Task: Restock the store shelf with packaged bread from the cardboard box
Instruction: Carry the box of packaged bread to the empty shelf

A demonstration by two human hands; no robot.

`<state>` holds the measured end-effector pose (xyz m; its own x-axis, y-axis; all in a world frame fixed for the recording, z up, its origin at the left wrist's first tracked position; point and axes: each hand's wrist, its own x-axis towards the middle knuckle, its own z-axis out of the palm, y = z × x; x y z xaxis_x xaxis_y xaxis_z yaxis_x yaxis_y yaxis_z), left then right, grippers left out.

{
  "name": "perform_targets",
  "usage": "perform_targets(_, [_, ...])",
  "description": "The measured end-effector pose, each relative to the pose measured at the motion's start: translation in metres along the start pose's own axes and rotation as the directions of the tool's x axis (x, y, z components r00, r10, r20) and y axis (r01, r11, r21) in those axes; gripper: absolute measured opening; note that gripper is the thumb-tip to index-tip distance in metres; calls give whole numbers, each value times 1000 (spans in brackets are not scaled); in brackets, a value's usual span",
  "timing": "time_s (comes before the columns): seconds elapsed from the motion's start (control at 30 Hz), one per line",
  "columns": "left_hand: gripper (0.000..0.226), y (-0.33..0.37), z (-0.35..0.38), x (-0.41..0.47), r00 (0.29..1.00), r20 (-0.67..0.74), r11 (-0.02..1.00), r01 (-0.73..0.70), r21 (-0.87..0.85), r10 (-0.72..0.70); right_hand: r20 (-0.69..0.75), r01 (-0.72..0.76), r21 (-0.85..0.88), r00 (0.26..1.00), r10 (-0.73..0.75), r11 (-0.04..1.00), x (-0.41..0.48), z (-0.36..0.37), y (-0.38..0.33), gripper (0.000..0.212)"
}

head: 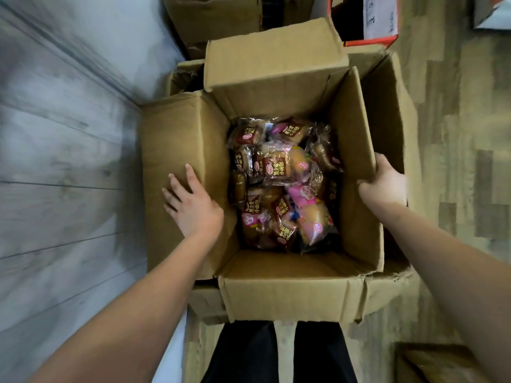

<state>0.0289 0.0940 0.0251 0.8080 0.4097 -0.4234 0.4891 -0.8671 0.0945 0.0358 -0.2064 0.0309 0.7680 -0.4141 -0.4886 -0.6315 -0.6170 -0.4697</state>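
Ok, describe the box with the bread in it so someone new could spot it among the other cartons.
On the wood-look floor beside the grey panel stands a cluster of brown cartons. The cardboard box is the one nearest the person's legs, flaps spread, with the left hand flat on one flap and the right hand gripping another. Alone among them, it shows wrapped buns inside.

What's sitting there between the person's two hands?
In the head view, the open cardboard box lies between them, filled with packaged bread. The left hand presses flat on its left flap; the right hand grips its right flap.
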Motion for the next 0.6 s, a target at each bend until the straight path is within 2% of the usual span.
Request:
perform_targets(0.3, [90,19,-50,-33,1000,4,989,4,-151,-3,-44,94,-22,995,-95,995,-20,-59,-11,59])
perform_targets(0.47, [89,46,-111,-67,986,-108,980,-143,-137,128,-81,148,-34,985,-150,988,-41,-123,-39,45])
perform_targets(0.6, [88,81,-157,-88,969,-121,963,-230,-143,214,-130,105,-10,986,-105,994,-62,-175,-44,42])
